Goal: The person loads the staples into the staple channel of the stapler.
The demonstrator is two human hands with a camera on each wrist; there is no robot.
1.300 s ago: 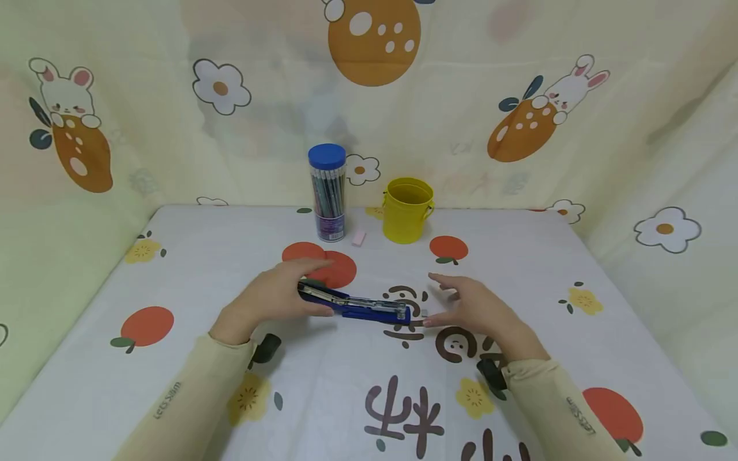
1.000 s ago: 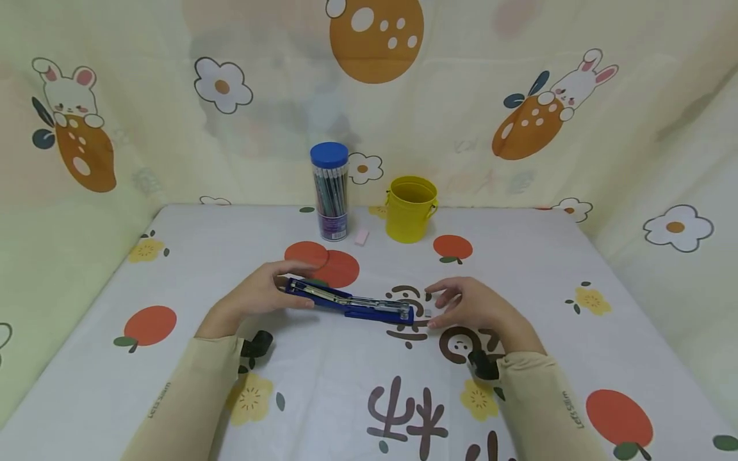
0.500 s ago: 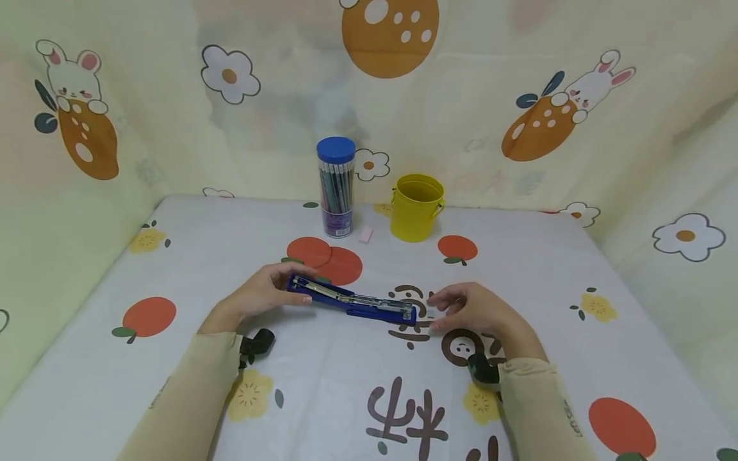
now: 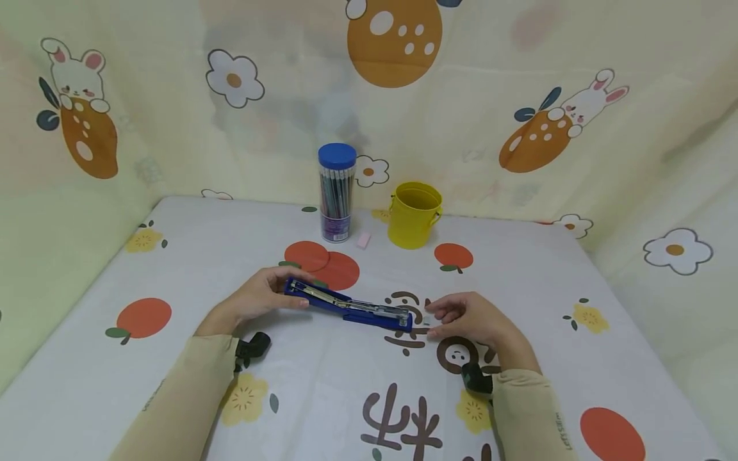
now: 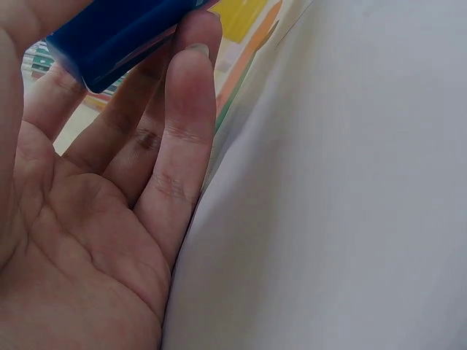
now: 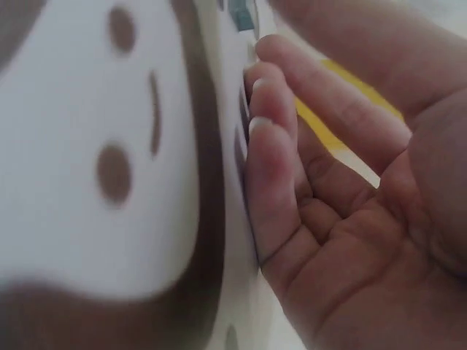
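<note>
A blue stapler (image 4: 377,318) lies across the middle of the table, unfolded so that its metal inside shows. My left hand (image 4: 259,298) holds its left end between thumb and fingers; that blue end (image 5: 120,40) shows at the top of the left wrist view. Just beyond the stapler's right end is a small grey block (image 4: 426,321), perhaps a strip of staples. My right hand (image 4: 469,318) is around it on the table, thumb and fingertips apart on either side. In the right wrist view a bit of the grey block (image 6: 243,16) appears past my half-bent fingers.
Toward the back stand a clear jar of pencils (image 4: 337,202) with a blue lid and a yellow bucket (image 4: 410,221). A small pink eraser (image 4: 363,240) lies between them. A printed cloth wall (image 4: 277,160) rises behind the table.
My left hand has slid slightly left along the stapler's end. The right hand's thumb and fingers have drawn closer together near the grey block. The head view has shifted a little.
</note>
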